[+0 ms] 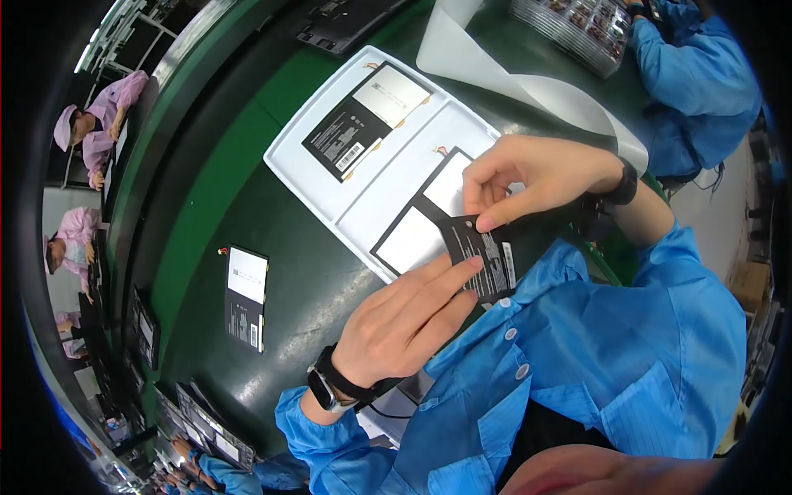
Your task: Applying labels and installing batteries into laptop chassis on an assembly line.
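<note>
A flat battery pack [410, 239] with silvery-white cells and a black strip lies in the near part of a white plastic tray [330, 213]. Over its near side is a black printed label [487, 257], tilted and partly past the tray's edge. My right hand [536, 177] pinches the label's upper edge between thumb and fingers. From the lower left, my left hand [404, 326] holds the label, its fingers stretched across the printed face and its thumb hidden. A second battery pack [367, 120], with a black printed half, lies in the tray's far part.
Left of the tray, another battery pack [247, 299] rests on the green table [305, 301]. A curled white sheet [528, 95] lies behind, near a clear compartment tray [582, 29]. Dark laptop parts [342, 25] are at the back. A blue-sleeved person [697, 82] works at right; pink-clothed people [107, 115] sit at left.
</note>
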Demonstrator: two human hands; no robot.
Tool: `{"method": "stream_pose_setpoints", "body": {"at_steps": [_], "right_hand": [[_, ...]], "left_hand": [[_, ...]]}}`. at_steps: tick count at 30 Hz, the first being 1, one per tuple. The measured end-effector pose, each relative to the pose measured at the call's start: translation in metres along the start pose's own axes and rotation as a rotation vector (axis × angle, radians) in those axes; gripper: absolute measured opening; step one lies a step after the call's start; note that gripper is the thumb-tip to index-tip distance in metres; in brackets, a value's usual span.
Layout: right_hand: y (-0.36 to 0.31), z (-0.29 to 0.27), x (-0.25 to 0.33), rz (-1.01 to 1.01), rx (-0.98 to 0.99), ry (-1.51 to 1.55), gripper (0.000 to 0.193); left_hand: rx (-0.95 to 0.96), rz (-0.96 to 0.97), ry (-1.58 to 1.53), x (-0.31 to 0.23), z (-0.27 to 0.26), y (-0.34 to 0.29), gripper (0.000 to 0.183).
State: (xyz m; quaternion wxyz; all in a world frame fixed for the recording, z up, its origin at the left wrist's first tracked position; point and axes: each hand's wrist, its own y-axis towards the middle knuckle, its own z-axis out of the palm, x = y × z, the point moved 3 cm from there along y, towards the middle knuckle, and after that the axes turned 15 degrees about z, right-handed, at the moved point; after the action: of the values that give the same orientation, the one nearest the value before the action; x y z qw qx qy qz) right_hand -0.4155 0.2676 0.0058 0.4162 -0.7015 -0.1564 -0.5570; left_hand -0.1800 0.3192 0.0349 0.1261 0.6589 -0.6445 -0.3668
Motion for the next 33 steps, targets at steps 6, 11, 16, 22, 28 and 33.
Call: {"method": "stream_pose_setpoints", "body": {"at_steps": [6,11,16,22,28,33], "right_hand": [[-0.015,0.004,0.005,-0.067,-0.285,-0.287,0.016],[-0.015,0.013,-0.005,-0.163,-0.364,-0.235,0.020],[-0.021,0.019,-0.005,-0.140,-0.456,-0.206,0.019],[-0.032,0.016,-0.004,-0.269,-0.596,-0.240,0.013],[-0.053,0.004,-0.018,-0.300,-0.876,-0.071,0.010],[-0.047,0.023,-0.071,-0.443,-0.899,0.364,0.010]], "left_hand": [[0.081,-0.022,0.013,0.002,0.001,-0.015,0.031],[0.102,-0.038,0.047,-0.011,0.001,-0.017,0.025],[0.073,-0.064,0.132,-0.013,0.002,-0.017,0.031],[0.100,-0.060,0.223,-0.010,0.000,0.000,0.026],[0.158,-0.410,0.335,-0.002,-0.007,-0.011,0.047],[0.314,-0.461,0.413,0.015,0.017,-0.041,0.072]]}}
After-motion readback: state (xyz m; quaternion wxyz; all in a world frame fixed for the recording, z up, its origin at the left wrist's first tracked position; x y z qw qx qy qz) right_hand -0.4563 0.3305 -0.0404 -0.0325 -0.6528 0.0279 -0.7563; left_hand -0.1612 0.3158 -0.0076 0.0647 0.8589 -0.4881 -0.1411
